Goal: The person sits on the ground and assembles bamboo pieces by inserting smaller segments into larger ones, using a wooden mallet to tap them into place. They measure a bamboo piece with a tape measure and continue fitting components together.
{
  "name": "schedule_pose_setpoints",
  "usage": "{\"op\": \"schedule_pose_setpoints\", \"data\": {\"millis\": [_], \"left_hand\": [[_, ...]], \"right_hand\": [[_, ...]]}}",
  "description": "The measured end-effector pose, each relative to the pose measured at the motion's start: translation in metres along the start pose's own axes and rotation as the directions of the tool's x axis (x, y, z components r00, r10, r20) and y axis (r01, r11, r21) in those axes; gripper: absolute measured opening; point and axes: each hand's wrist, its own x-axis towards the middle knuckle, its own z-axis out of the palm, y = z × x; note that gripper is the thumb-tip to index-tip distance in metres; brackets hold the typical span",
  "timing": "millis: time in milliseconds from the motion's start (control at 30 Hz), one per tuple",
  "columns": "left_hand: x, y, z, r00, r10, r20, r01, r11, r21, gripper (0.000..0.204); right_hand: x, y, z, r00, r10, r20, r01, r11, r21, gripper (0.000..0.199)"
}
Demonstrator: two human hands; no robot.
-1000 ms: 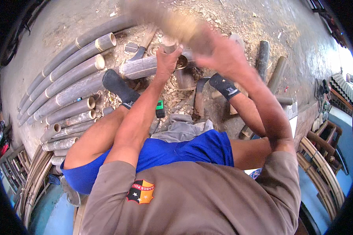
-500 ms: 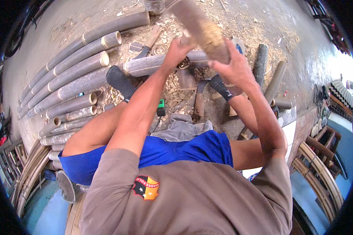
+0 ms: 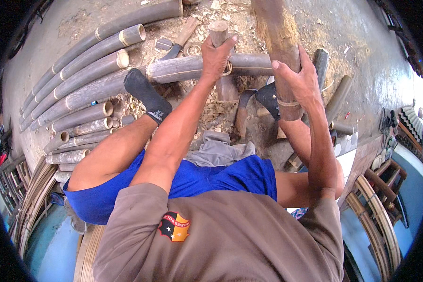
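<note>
My left hand (image 3: 217,57) grips a short wooden handle (image 3: 218,33) that stands upright against a bamboo length (image 3: 192,68) lying across in front of me. My right hand (image 3: 301,80) is closed around a thick wooden club (image 3: 278,42) with a frayed, splintered upper part, held upright and raised to the right of the handle. My feet in dark socks (image 3: 145,96) rest on either side of the work. Whatever is at the handle's lower end is hidden behind my hand.
Several long bamboo poles (image 3: 89,89) lie stacked at the left. Short bamboo pieces (image 3: 338,98) and wood chips litter the ground ahead. A grey cloth (image 3: 218,152) lies on my lap. Curved bamboo strips (image 3: 33,202) lean at the lower left, wooden furniture (image 3: 385,178) at the right.
The club has swung from tilted over my hands to an upright raised position. My left hand has shifted up on the handle.
</note>
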Motion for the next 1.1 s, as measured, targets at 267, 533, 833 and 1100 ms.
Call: {"op": "schedule_pose_setpoints", "data": {"millis": [267, 533, 833, 1100], "left_hand": [[-0.004, -0.001, 0.0, 1.0, 0.004, 0.001, -0.004, 0.999, 0.039, 0.023], [-0.009, -0.004, 0.009, 0.999, 0.001, 0.037, -0.006, 0.993, 0.121, 0.021], [-0.025, -0.009, -0.001, 0.991, 0.025, 0.132, -0.051, 0.979, 0.2, 0.031], [-0.047, -0.024, -0.004, 0.961, 0.086, 0.263, -0.137, 0.974, 0.181, 0.034]], "right_hand": [[0.01, -0.025, -0.008, 0.987, -0.161, -0.001, 0.161, 0.987, -0.021, 0.089], [0.042, -0.034, -0.016, 0.903, -0.372, -0.215, 0.375, 0.927, -0.03, 0.072], [0.015, -0.039, -0.006, 0.94, -0.299, 0.164, 0.341, 0.845, -0.412, 0.083], [-0.028, -0.014, 0.004, 0.958, -0.249, 0.143, 0.287, 0.848, -0.445, 0.088]]}}
